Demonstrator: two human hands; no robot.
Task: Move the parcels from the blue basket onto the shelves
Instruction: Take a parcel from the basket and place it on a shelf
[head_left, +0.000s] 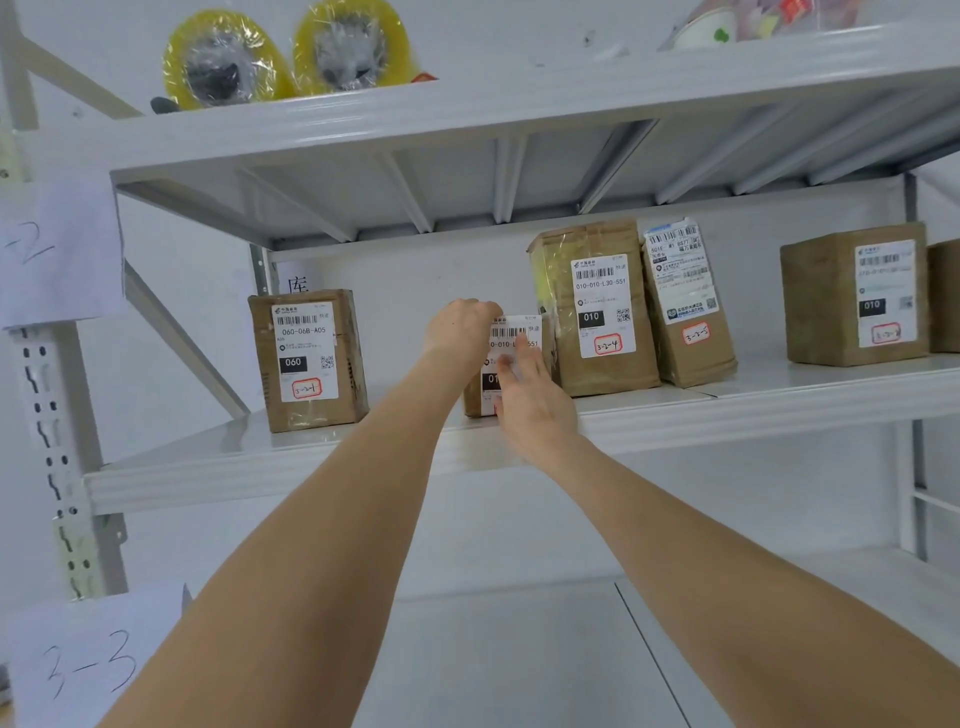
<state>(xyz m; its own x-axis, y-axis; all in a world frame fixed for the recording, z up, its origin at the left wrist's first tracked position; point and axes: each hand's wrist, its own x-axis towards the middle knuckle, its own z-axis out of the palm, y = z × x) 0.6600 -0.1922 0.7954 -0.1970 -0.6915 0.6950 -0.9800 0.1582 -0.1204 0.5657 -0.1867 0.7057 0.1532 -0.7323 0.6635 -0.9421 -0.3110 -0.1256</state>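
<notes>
Small parcel (519, 330) stands upright on the middle shelf (260, 467), long axis vertical, at 12 o'clock from my hands. My left hand (460, 325) curls over its top-left corner, gripping. My right hand (535, 405) lies flat on the label, fingers straight. 060 parcel (309, 361) sits at 9 o'clock, tall 010 parcel (597, 306) just beside at 3. Next, I judge: push straight back.

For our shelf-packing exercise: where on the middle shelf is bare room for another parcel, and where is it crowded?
Bare middle shelf: left of the 060 parcel, and between the leaning parcel and the right parcel. Crowded: the small parcel touched by the left hand and right hand, close beside the 010 parcel.
</notes>
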